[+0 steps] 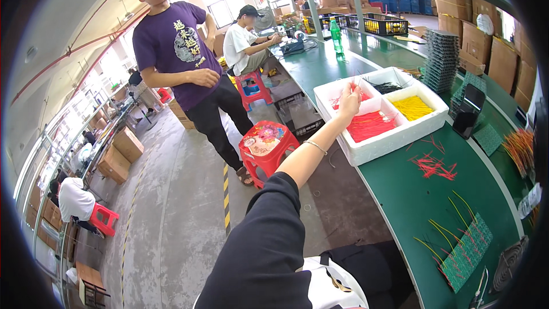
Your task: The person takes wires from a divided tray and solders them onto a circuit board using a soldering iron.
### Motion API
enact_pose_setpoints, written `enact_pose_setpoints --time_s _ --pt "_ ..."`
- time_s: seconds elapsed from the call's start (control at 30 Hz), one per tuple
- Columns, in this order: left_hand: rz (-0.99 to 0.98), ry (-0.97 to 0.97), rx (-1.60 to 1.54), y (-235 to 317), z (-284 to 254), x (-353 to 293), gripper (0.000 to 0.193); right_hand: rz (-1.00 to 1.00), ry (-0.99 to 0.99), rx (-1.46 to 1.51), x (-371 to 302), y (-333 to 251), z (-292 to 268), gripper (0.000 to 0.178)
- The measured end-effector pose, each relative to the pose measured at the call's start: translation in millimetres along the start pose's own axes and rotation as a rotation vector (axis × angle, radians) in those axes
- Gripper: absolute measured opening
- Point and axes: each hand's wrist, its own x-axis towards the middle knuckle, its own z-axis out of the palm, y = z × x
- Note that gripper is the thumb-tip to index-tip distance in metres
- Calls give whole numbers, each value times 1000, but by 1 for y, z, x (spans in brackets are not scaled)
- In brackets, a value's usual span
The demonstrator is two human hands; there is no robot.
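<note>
My left hand [350,100] reaches over a white foam box [394,142] on the green bench. Its fingers are closed in a pinch on red wires [353,87] at the far left compartment. Beside and below my wrist, the near left compartment holds a heap of longer red wires [369,127]. Yellow wires [413,107] fill the near right compartment, and black wires [384,87] lie in the far right one. A loose scatter of red wires [433,166] rests on the bench. Nearer me lies a green circuit board [470,257] with red and yellow wires standing in it. My right hand is out of view.
Behind the box stand a stack of boards [441,60], a dark phone-like device [469,111] and a green bottle [335,35]. A person in a purple shirt [177,51] stands left of the bench by a red stool [266,146]; another person [240,46] sits farther along.
</note>
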Motion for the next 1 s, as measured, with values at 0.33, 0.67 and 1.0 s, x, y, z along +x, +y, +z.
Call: enact_pose_setpoints --time_s 0.33,0.67,1.0 --pt "204 -122 -338 46 30 -55 16 -24 -13 -12 -1 -5 2 28" --pt "-74 -525 -389 -19 113 -168 16 -12 -5 -4 -1 -3 1 28" --pt "5 -616 -220 -30 120 -178 20 3 16 9 -1 -2 -1 28"
